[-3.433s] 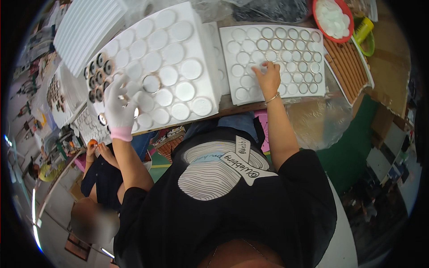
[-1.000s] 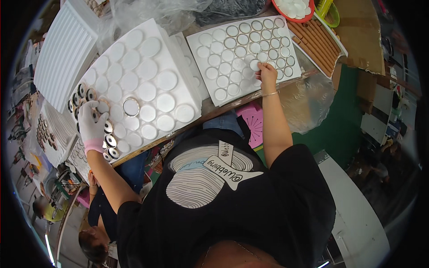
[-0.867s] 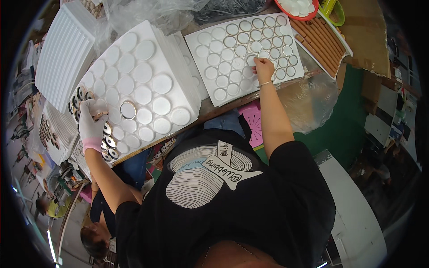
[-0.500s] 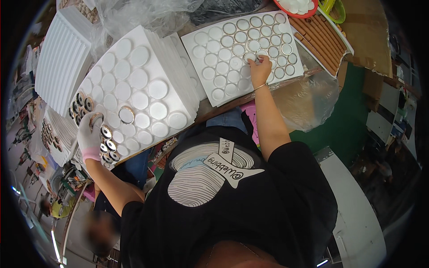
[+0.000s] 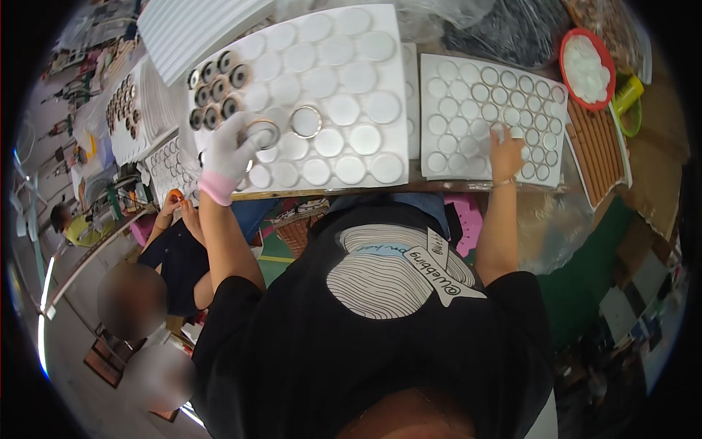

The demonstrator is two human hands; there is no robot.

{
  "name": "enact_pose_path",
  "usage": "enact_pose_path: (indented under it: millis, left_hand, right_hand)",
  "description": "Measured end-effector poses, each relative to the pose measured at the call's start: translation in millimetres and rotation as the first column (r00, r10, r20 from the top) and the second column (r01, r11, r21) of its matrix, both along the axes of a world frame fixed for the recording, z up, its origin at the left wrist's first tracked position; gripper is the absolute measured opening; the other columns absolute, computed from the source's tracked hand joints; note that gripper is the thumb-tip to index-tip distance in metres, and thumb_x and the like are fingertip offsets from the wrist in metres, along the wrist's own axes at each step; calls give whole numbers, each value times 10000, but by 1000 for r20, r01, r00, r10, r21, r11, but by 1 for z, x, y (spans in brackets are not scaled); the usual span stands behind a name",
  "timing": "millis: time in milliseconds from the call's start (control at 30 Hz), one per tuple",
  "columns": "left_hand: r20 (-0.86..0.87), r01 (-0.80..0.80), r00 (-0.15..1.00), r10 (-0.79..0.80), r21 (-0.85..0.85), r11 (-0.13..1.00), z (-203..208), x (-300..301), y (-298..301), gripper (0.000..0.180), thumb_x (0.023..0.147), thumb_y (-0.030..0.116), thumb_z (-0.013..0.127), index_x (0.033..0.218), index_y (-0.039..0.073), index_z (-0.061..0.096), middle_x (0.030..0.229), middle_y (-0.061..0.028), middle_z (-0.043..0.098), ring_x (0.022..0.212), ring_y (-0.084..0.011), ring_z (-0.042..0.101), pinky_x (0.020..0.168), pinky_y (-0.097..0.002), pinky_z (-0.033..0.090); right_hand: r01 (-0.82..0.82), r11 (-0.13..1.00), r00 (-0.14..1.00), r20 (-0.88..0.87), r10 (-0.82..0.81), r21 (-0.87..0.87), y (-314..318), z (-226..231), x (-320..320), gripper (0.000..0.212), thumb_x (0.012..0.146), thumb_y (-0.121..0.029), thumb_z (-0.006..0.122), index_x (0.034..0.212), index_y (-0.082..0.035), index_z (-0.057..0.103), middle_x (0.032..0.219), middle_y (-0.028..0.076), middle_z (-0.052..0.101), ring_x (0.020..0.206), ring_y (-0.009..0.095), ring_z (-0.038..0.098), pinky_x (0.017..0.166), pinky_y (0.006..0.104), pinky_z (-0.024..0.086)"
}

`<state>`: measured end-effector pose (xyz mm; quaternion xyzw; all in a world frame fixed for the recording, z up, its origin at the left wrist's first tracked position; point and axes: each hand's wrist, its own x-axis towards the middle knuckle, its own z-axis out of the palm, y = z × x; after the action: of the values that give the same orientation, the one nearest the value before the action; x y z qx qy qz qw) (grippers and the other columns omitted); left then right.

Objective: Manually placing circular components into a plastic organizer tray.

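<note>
My left hand (image 5: pixel 228 157), in a white glove with a pink cuff, grips a round metal-rimmed piece (image 5: pixel 265 134) over the large white tray (image 5: pixel 399 73). Beside it, one pale disc with a metal rim (image 5: pixel 306 121) sits among the tray's round pale discs. Several dark round pieces with centre holes (image 5: pixel 218 90) stand at the tray's left end. My bare right hand (image 5: pixel 506 155) reaches over the smaller white tray (image 5: pixel 428 67), its fingertips pressed together at a round pocket. What they hold, if anything, is hidden. Metal-rimmed rounds (image 5: pixel 526 82) fill much of that tray's right part.
A red bowl of white discs (image 5: pixel 587 67) stands at the far right, near a green container (image 5: pixel 629 95) and a row of brown rods (image 5: pixel 596 150). Ribbed white trays (image 5: pixel 194 33) are stacked behind. At left, another person's hands (image 5: pixel 183 206) work close to the table.
The view has swung, so both trays appear farther right. My left hand has moved rightward from the dark pieces toward the rimmed disc. My right hand stays at the smaller tray.
</note>
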<state>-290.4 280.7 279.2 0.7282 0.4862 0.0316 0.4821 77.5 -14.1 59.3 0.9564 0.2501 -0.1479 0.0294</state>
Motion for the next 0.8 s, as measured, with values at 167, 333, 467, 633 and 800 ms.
enact_pose_path:
  millis: [167,333,467,633,800]
  left_hand:
    - [2,39,999,-39,81,996,-13,-7,2,173,838,124,659,951,5,605,739,5,586,629,-52,506,542,-220,418]
    - [125,-19,992,-11,238,971,-5,27,13,191,896,125,577,1041,7,618,826,-18,633,695,-67,554,601,-215,454]
    - [123,90,986,-110,156,984,13,86,19,238,919,137,531,1096,3,617,867,-30,648,712,-87,575,655,-230,472]
    - [114,544,810,-575,220,810,-24,204,26,291,896,143,537,1141,8,618,963,-65,673,881,-150,635,745,-263,497]
    - [-527,839,480,-702,43,542,-107,347,-7,266,793,246,600,952,51,682,981,-191,663,922,-324,638,807,-364,505]
  right_hand:
    - [76,458,944,-212,253,886,113,130,-91,247,766,-244,746,920,-86,636,869,44,617,762,202,596,665,339,486]
    - [-422,517,714,-79,696,745,186,162,-188,430,669,-306,767,981,-62,599,908,118,530,884,288,534,698,426,418]
    - [-425,360,684,34,729,830,186,153,-186,332,704,-157,747,992,-64,613,859,98,558,792,280,573,654,397,454]
    - [359,248,715,-436,547,900,136,160,-112,193,770,-41,702,958,-37,656,833,72,649,705,135,613,606,250,475]
    - [480,429,848,-530,-2,765,76,68,29,51,785,-55,693,819,-25,669,759,39,675,580,100,599,536,227,470]
